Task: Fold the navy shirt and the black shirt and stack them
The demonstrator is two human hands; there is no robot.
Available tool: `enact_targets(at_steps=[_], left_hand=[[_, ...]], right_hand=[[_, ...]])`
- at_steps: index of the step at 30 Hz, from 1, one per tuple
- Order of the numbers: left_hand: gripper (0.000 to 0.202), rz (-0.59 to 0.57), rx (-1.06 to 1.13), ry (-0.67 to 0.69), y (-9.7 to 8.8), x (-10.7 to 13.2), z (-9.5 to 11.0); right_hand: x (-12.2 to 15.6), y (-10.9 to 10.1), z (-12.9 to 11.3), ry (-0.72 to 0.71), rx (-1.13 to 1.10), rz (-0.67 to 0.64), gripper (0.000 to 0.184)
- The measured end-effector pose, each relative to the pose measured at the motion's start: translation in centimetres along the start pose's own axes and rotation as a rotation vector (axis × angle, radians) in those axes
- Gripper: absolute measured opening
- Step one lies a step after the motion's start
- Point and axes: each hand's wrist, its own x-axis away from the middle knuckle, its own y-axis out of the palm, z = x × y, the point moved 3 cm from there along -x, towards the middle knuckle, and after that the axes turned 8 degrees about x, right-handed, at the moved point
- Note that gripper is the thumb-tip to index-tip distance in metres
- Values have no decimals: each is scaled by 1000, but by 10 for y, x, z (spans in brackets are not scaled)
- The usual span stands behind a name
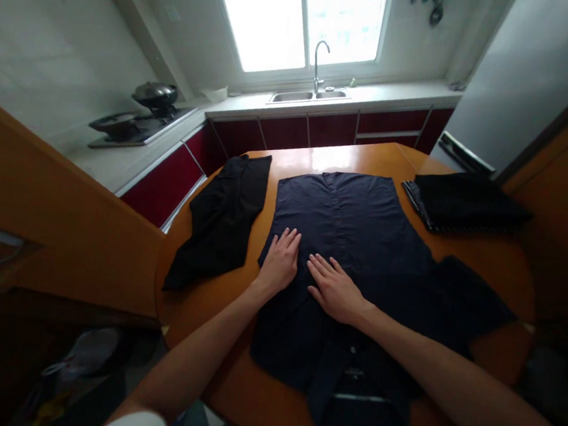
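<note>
A dark navy shirt [361, 247] lies spread flat on a round orange-brown wooden table [314, 156], its collar end toward me. My left hand [280, 259] rests palm down on the shirt's left edge, fingers stretched out and together. My right hand [334, 288] lies flat on the cloth just to its right, fingers extended and pointing left. Neither hand holds anything.
A crumpled black garment [223, 220] lies at the table's left side. A folded dark stack [466, 202] sits at the far right. Behind are red-fronted cabinets, a sink [308, 96] under a bright window, a stove with a wok [152, 96], and a grey fridge [522, 82].
</note>
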Motion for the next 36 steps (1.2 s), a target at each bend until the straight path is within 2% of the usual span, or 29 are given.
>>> enact_targets(at_steps=[5,10,13,16,20,22,24,26,30,33,36], left_hand=[[55,-123,-64,10,13,8,6],[61,-154,-156,32,17,4,4],[65,-154,-188,51,17,2,2],[68,-152,-192,60,19,1,-1],[69,-140,-177,63,23,-1,-3],[69,-136,-172,60,24,-2,-4],[70,-141,-168,58,24,-3,-3],[70,-152,-167,59,24,-3,-3],[67,-157,-161,70,24,-2,-4],[65,-155,-148,78,23,-2,-5],[65,-153,-141,78,23,-1,-6]], right_hand=[[-1,-13,-1,39,-23,-8,55],[11,-63,13,158,-71,99,43],[38,-93,50,325,-110,199,41],[90,-109,111,594,-88,318,40],[184,-103,187,1061,5,479,39],[225,-95,206,1232,91,524,39],[249,-86,213,1307,139,515,38],[258,-81,213,1319,135,482,42],[249,-78,209,1318,98,410,48],[244,-78,211,1344,90,332,35],[242,-77,215,1344,-23,322,14]])
